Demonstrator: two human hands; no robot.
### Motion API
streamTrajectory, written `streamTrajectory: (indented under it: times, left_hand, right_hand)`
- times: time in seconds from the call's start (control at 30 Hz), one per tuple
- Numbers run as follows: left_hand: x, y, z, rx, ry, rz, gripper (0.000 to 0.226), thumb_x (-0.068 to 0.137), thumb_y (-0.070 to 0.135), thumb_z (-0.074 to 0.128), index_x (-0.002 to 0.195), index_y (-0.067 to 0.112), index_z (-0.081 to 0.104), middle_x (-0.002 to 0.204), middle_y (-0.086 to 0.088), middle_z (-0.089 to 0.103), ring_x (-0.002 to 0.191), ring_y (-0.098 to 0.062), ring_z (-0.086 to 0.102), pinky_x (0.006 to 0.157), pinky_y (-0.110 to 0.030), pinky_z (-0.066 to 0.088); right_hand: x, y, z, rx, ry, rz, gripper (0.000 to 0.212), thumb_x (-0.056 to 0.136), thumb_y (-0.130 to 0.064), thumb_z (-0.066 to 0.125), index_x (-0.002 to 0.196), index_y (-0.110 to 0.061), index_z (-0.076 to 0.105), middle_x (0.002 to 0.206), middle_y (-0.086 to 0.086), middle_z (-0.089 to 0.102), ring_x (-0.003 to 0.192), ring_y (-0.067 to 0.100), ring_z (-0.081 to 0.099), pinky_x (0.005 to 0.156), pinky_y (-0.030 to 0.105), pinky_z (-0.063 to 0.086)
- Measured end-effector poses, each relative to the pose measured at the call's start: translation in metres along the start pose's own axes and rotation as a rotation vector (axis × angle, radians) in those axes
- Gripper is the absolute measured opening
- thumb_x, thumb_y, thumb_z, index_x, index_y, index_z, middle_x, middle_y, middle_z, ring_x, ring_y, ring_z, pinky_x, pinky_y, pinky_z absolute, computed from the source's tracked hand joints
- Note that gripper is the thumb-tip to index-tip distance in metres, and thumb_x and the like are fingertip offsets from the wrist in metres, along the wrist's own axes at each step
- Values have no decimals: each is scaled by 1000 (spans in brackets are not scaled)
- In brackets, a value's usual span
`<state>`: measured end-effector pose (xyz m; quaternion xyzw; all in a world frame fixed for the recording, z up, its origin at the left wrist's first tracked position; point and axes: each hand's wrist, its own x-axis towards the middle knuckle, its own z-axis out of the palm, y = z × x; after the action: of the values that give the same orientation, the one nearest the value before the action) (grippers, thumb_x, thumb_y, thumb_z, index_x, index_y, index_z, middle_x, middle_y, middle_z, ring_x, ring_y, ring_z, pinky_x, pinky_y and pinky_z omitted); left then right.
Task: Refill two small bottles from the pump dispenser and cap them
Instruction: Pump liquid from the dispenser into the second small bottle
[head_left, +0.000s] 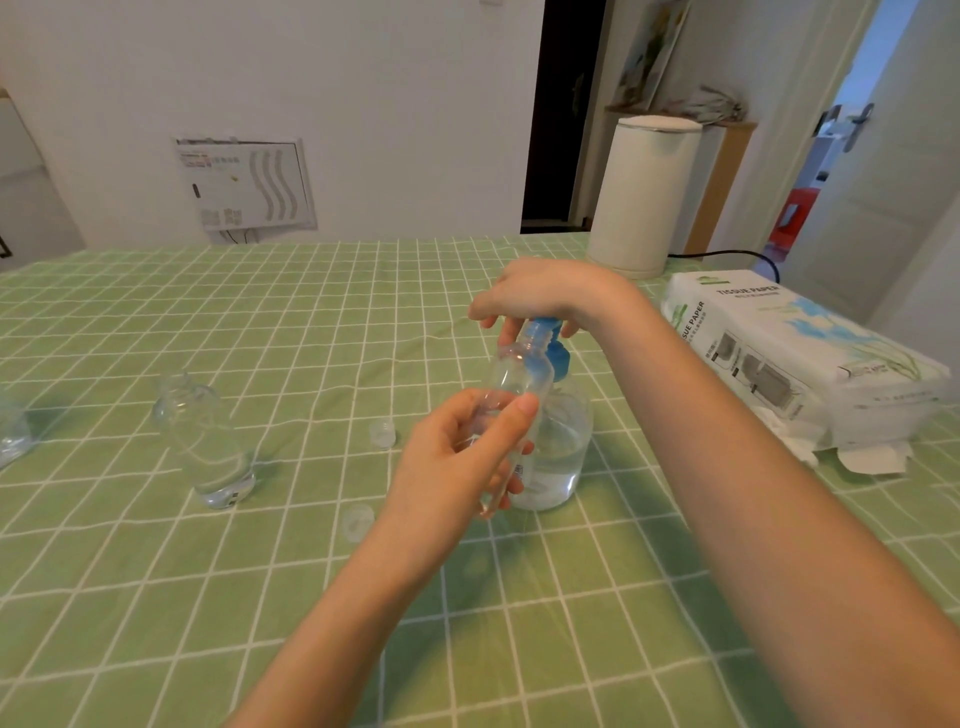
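Small bottle (517, 376) held by left hand (457, 462) beside pump dispenser (563, 447), which right hand (540, 296) grips.

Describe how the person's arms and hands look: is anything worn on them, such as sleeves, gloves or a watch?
The left forearm and the right forearm are bare as far as the picture shows; no sleeve is in view. The left hand and the right hand wear no gloves. No watch, bracelet or ring is visible on either.
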<state>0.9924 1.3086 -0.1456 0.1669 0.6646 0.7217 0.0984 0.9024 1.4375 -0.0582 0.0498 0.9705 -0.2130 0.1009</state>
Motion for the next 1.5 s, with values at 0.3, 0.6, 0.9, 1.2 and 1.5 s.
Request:
streamTrajectory:
  times: [0.3,0.6,0.9,1.2,1.5]
  left_hand:
    - [-1,-1,1,-7,6,-6,43,63,50,61,87,14,64,66,2,64,44,-9,54,42,-17,42]
    - [-2,-4,1,-7,6,-19,44,64,46,62,92,12,65,65,1,64,44,-8,54,41,-18,42]
    - [-3,-3,1,3,5,-4,46,63,49,61,92,13,65,67,0,64,45,-9,55,42,-17,42]
    - [-1,-3,1,12,13,13,47,62,53,61,89,15,65,63,3,65,46,-10,56,45,-18,44]
    - [-1,-4,0,23,6,11,40,66,49,60,84,15,64,56,4,62,44,-8,55,43,-17,42]
  right_hand:
    - [0,3,4,51,-1,27,33,91,-34,48,107,-13,67,105,4,71,76,16,59,54,27,37]
    - [6,10,14,93,-21,31,25,90,-34,47,87,-18,66,114,7,64,81,21,56,62,29,41]
    - [1,6,9,64,4,22,30,91,-33,47,105,-13,66,111,6,67,88,22,58,54,27,35]
    - [-5,-1,2,-4,32,2,31,93,-29,48,111,-11,65,108,4,70,85,20,56,50,26,33]
    - [-3,4,7,60,30,-3,23,90,-29,49,101,-16,66,112,6,68,84,20,55,53,26,33]
